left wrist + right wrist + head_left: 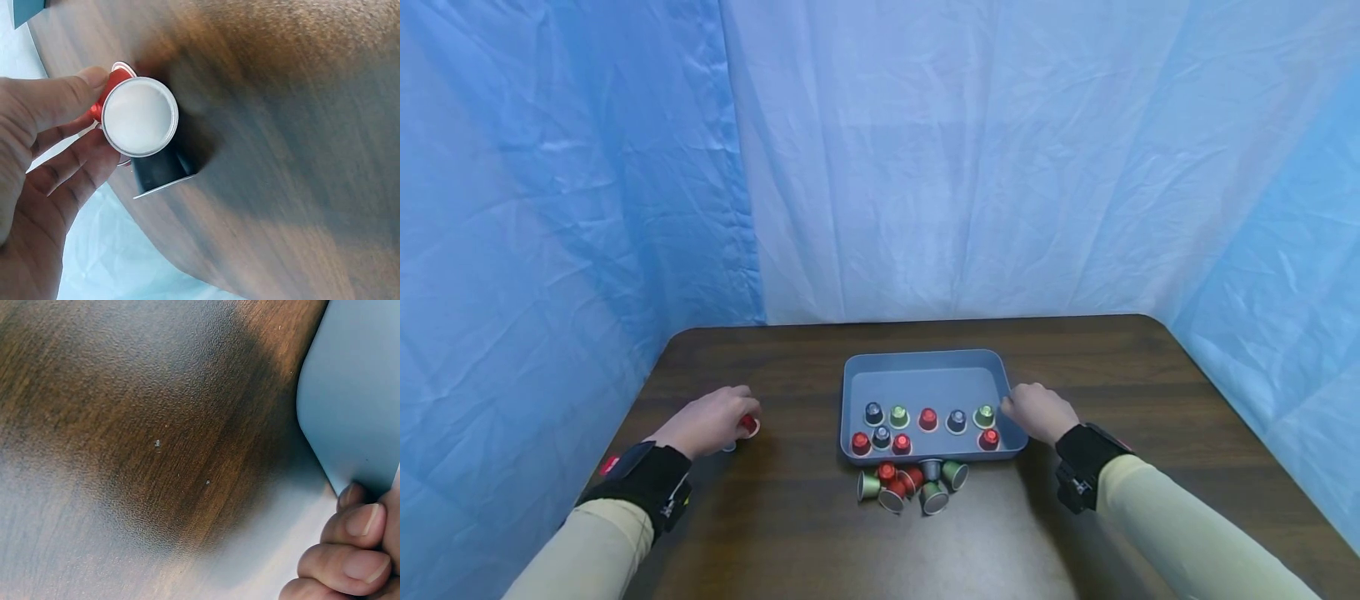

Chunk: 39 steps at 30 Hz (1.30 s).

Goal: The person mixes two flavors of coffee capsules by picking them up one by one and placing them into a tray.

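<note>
From the head view, your left hand (713, 421) rests on the table (775, 533) well left of the tray (925, 371), fingers curled round a red capsule (748, 424). Your right hand (1037, 412) curls against the tray's right rim (eight capsules stand inside, a loose heap (910, 485) lies just near of it).

Left wrist: thumb and fingers (59, 97) pinch the red capsule (139, 116) beside a dark capsule (161, 172).

Right wrist: curled fingertips (350, 562) touch the tray (356, 394).

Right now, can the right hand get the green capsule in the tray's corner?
Probably yes. The right hand rests at the tray rim, right beside the green capsule. Nothing lies between them, and only the low rim stands in the way.
</note>
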Tool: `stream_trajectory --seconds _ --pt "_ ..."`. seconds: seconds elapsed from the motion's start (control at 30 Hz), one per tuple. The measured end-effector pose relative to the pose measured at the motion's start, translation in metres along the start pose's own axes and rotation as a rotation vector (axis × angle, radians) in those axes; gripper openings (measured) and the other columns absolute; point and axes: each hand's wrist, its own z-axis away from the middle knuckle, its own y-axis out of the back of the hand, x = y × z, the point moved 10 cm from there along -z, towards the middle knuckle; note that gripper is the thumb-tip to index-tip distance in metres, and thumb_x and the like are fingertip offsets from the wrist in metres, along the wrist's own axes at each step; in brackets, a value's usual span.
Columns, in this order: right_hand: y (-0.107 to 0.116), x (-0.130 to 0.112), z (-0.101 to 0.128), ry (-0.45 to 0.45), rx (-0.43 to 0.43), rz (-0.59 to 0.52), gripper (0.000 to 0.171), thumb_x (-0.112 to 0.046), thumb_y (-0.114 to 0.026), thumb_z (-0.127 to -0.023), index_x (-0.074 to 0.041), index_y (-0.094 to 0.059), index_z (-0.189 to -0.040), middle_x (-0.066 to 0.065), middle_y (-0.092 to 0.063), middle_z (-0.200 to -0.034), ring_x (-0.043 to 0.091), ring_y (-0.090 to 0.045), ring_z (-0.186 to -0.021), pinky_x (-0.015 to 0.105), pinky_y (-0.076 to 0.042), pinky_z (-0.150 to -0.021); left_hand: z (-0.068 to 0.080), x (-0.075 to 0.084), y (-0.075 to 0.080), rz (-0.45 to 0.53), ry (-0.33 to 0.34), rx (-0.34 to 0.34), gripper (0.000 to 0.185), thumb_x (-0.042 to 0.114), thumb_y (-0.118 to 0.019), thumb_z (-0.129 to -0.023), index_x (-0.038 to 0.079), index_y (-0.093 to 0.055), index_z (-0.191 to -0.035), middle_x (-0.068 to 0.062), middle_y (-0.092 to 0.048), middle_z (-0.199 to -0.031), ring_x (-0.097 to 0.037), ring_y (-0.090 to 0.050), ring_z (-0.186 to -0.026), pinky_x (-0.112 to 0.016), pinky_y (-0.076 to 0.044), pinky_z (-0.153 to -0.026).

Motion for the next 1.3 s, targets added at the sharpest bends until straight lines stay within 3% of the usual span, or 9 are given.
stream_trajectory --seconds 0.63,1.3 --pt "-0.002 0.001 0.000 -0.008 -0.007 -0.009 0.027 -0.022 -0.058 -0.103 -0.002 -0.068 -0.089 0.007 -0.050 -0.066 0.021 -0.055 -0.060 0.030 -0.042 -0.057 0.001 0.005 -0.016 -0.054 -0.056 0.006 0.016 0.001 -0.081 -0.084 0.013 -0.075 -0.093 0.001 -0.057 -0.084 -0.015 -0.058 -0.075 -0.037 -0.060 -0.081" --pt "0.000 0.000 0.000 0.006 0.007 -0.007 0.026 -0.021 -0.058 -0.102 -0.002 -0.068 -0.086 0.007 -0.048 -0.065 0.021 -0.054 -0.059 0.030 -0.042 -0.057 0.002 0.016 0.005 -0.050 -0.073 -0.030 0.015 -0.001 -0.078 -0.086 0.013 -0.074 -0.089 0.003 -0.053 -0.082 -0.012 -0.054 -0.073 -0.032 -0.055 -0.072"
